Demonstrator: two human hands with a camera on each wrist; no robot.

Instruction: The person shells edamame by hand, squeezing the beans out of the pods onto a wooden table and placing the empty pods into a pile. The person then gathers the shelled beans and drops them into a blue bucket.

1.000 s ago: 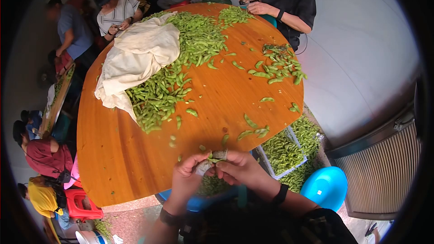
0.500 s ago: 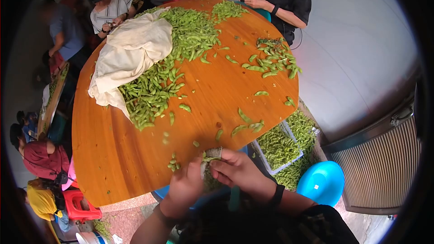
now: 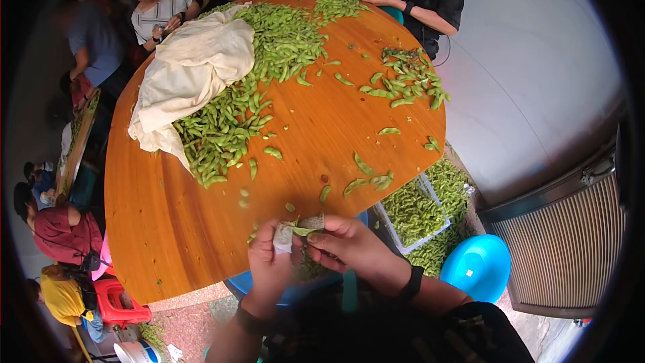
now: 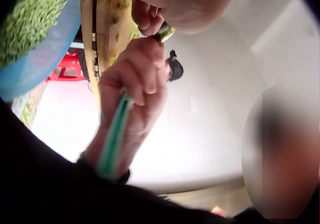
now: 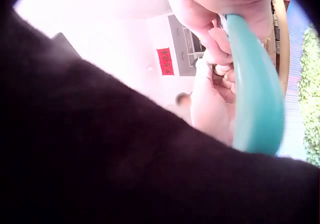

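Observation:
My left hand (image 3: 269,255) pinches one end of a green soybean pod (image 3: 299,230) in front of me, low in the head view. White wrapping (image 3: 283,239) covers one of its fingers. At the pod's other end is my right hand (image 3: 356,247), its thumb close against the pod. A greyish mesh-like wrap (image 3: 312,222) covers one right finger. The right fingers curl round a teal-handled tool (image 5: 257,88); its handle sticks out below the palm, while its working end is hidden. Beneath both hands stands a blue basin (image 4: 67,46) with shelled beans (image 4: 35,21).
On the round wooden table (image 3: 195,228) lie heaped pods (image 3: 282,40), a cream cloth (image 3: 195,74) and a smaller pod pile (image 3: 410,74). At right are a pod-filled crate (image 3: 411,218) and a blue bowl (image 3: 476,269). People sit around; a red stool (image 3: 117,301) stands left.
The head view has shifted slightly. My left hand has drawn a little left and turned, bringing its white wrapping into fuller view. Both hands stay together at the pod.

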